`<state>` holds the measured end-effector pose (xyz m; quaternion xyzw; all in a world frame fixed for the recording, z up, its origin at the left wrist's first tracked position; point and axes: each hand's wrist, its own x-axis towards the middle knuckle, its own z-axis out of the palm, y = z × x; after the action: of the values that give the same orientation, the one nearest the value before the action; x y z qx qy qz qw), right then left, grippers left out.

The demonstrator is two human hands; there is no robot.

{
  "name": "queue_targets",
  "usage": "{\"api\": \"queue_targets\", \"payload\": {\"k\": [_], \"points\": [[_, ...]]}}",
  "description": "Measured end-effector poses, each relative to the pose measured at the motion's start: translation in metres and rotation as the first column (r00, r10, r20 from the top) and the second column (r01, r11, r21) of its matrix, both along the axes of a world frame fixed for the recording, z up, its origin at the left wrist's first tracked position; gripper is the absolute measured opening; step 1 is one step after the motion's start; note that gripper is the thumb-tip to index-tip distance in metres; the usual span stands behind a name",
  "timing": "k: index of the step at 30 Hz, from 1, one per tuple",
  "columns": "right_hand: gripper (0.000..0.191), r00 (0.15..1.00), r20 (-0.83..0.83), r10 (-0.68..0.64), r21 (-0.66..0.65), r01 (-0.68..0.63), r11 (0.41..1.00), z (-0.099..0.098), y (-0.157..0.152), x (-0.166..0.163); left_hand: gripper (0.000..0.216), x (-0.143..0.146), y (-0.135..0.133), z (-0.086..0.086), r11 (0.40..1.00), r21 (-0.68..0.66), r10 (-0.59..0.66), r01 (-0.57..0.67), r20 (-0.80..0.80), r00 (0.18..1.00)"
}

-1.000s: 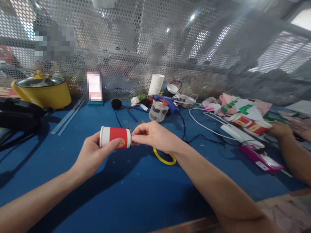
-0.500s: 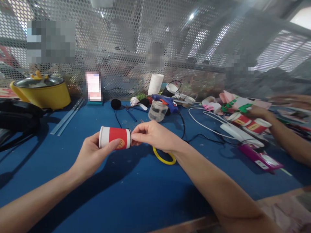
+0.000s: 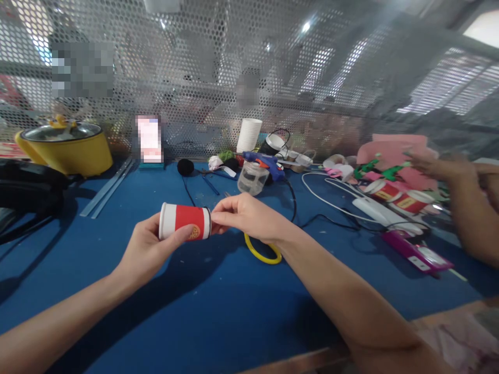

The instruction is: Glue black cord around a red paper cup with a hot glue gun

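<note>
My left hand is closed around a white paper cup with a red band and a gold emblem. The cup lies sideways above the blue table, its black-edged end facing right. At that end my right hand is pinched, apparently on black yarn along the edge; the fingertips hide most of it. A black yarn ball sits behind the cup, and its strand runs down toward it. Below my right wrist lies a yellow ring, partly covered.
Behind my hands, a blue glue gun rests on a clear jar. Stacked white cups and a lit phone stand farther back. Left are a yellow pot and glue sticks. Right are a purple power strip and another person's hand.
My hands and the cup have barely moved. On the right, the other person's hand has shifted and blurred, and pink sheet material there now lies more spread out.
</note>
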<state>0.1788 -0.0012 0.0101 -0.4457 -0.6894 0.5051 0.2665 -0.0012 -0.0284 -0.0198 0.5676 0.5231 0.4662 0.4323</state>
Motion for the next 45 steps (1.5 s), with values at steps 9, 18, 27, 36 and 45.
{"api": "queue_targets", "payload": {"k": [9, 18, 27, 36, 45], "points": [[0.013, 0.998, -0.06, -0.009, -0.053, 0.006, 0.999, -0.001, 0.002, -0.001, 0.024, 0.0, 0.0, 0.0, 1.0, 0.03, 0.007, -0.006, -0.014, 1.0], [0.014, 0.996, -0.089, 0.007, -0.065, -0.013, 0.998, -0.005, 0.004, 0.0, 0.022, 0.001, -0.002, 0.0, 0.999, 0.05, 0.001, 0.0, -0.016, 1.0], [0.017, 0.997, -0.073, 0.021, 0.008, -0.021, 1.0, -0.009, 0.003, -0.003, 0.014, 0.001, 0.006, -0.001, 0.989, -0.14, 0.018, 0.035, 0.359, 0.933], [0.011, 0.988, 0.149, -0.037, 0.163, 0.013, 0.987, -0.004, -0.007, -0.007, 0.01, 0.004, 0.004, 0.003, 0.971, -0.228, 0.043, 0.066, 0.44, 0.897], [0.01, 0.972, 0.21, -0.105, 0.264, 0.047, 0.963, -0.007, -0.009, -0.011, 0.013, 0.003, 0.004, -0.002, 0.982, -0.188, 0.049, 0.032, 0.41, 0.911]]}}
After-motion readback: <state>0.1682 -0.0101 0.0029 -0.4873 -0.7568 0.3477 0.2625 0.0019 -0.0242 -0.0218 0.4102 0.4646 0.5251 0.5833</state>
